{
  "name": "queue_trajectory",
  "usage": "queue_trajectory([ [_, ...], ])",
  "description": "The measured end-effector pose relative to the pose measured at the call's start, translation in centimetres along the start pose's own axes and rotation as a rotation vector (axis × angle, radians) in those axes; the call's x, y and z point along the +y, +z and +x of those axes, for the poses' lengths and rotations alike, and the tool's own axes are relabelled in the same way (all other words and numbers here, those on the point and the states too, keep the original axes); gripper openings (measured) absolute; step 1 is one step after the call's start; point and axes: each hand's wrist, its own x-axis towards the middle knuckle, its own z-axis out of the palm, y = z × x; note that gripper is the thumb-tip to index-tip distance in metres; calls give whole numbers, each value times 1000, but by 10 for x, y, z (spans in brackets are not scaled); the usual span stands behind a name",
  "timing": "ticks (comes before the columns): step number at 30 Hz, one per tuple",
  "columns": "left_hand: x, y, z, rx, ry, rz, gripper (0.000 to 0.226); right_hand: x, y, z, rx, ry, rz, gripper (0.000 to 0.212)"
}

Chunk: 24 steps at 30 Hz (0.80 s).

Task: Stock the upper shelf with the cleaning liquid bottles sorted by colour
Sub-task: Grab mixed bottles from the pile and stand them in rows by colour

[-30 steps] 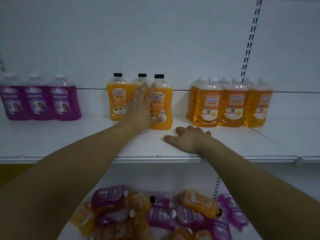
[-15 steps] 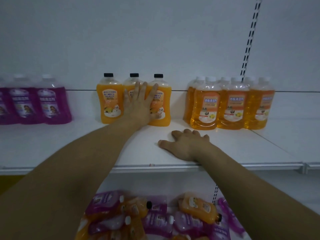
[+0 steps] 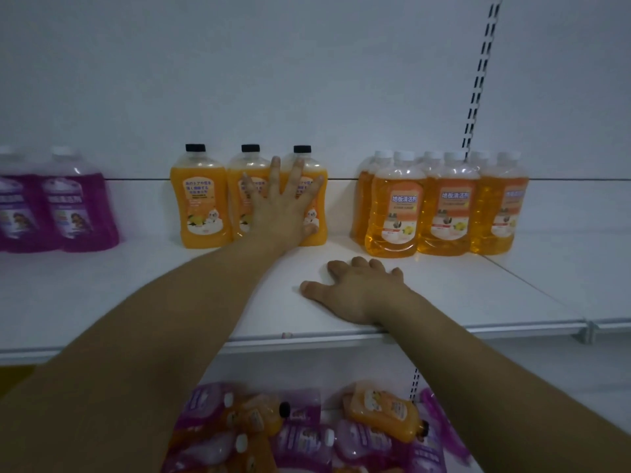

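Note:
On the white upper shelf (image 3: pixel 136 295) stand three groups of bottles. Purple bottles (image 3: pixel 78 209) are at the far left. Three opaque orange bottles with black caps (image 3: pixel 199 203) stand in the middle. Several clear amber bottles with white caps (image 3: pixel 444 209) are to the right. My left hand (image 3: pixel 283 206) presses flat, fingers spread, against the middle and right black-capped bottles. My right hand (image 3: pixel 355 291) rests palm down on the shelf in front of the amber group, fingers slightly bent, holding nothing.
Below, on the lower shelf, lies a heap of purple and orange bottles (image 3: pixel 307 435) on their sides. A slotted upright (image 3: pixel 478 80) runs up the back wall at the right. The shelf's front edge (image 3: pixel 478 327) has a joint at the right.
The black-capped bottles and my left hand sit a little further back and right in view; the view has shifted right, so fewer purple bottles show. My right hand has barely moved.

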Motion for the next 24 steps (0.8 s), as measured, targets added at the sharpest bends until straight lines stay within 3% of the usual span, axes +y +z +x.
queue_trajectory([
  [6, -4, -2, -3, -24, 17, -19, 85, 0, -1, 1, 12, 12, 18, 89],
  [11, -17, -20, -25, -162, 61, -184, 80, -1, -2, -1, 45, 32, 23, 91],
  [16, -39, -58, -87, -436, -49, -433, 75, -4, -5, -7, 79, 47, 49, 89],
  [21, -51, -111, -159, -474, -109, -632, 69, -7, -9, -33, 275, -53, 110, 71],
  [24, -52, -135, -206, -492, -71, -663, 66, -11, -2, -56, 310, -78, 129, 71],
])
